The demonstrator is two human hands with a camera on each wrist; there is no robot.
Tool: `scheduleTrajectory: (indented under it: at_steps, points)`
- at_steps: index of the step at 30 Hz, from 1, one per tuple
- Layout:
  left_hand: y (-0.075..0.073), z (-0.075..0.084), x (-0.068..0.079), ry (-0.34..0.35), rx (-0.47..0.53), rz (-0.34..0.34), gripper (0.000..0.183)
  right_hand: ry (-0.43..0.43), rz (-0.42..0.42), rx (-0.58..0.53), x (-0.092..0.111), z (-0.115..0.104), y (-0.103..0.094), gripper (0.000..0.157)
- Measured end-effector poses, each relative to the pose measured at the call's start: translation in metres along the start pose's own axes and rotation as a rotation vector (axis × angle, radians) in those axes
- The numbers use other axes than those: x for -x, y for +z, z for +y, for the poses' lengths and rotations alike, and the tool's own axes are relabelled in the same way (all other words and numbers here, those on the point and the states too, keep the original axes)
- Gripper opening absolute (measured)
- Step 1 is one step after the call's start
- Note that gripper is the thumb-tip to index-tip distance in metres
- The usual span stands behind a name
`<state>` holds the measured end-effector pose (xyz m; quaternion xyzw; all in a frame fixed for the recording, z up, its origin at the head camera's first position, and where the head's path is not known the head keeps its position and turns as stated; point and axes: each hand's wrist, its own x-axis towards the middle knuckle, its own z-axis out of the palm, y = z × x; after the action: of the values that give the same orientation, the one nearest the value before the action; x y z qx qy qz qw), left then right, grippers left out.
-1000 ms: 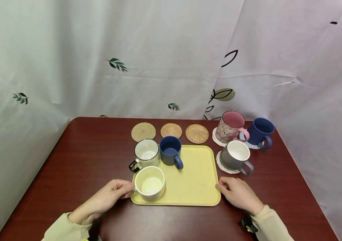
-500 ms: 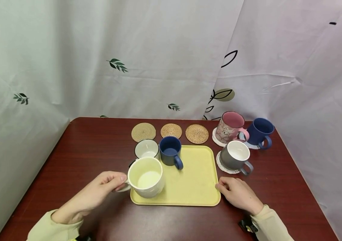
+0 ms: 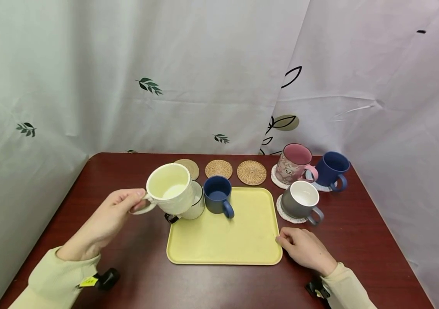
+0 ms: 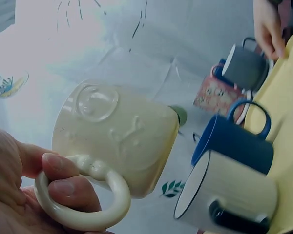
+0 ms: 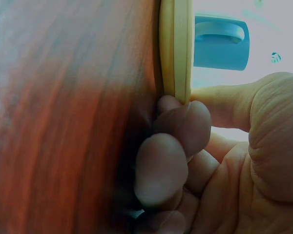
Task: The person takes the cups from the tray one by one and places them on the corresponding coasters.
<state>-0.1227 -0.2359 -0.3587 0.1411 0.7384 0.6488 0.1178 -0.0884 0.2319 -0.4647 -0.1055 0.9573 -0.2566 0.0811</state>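
My left hand grips a cream mug by its handle, holding it in the air over the back left of the yellow tray. Raised relief decorates the mug's side in the left wrist view, where fingers pass through the handle. Behind it, partly hidden, a white mug with a black rim and black handle stands on the tray, close beside a blue mug. At the tray's right edge my right hand pinches the rim between thumb and curled fingers, as the right wrist view shows.
Three round woven coasters, one a tan coaster, lie along the back; the held mug partly covers the leftmost. On lacy white coasters at the right stand a pink patterned mug, another blue mug and a grey mug. A curtain hangs behind.
The left hand has lifted the cream mug from the tray's front left corner and carried it up, back and leftward. The right hand stays on the tray's edge.
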Motion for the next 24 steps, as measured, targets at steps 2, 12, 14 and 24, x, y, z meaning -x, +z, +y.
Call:
scheduleTrajectory:
  at_steps: [2,12,14,24]
  points:
    - [-0.005,-0.001,-0.006,0.006,0.016,0.032,0.044,0.002,-0.002,0.000,-0.001,0.000,0.000,0.037]
    - [-0.028,-0.003,-0.038,-0.073,-0.030,0.204,0.043,0.005,-0.010,-0.005,0.000,-0.001,0.000,0.036]
    - [-0.032,-0.005,-0.046,-0.086,-0.036,0.223,0.043,0.005,-0.013,-0.007,0.001,-0.001,0.000,0.036]
    - [-0.036,-0.028,-0.085,-0.132,-0.044,0.230,0.043,-0.003,-0.011,0.000,0.002,0.002,0.000,0.036]
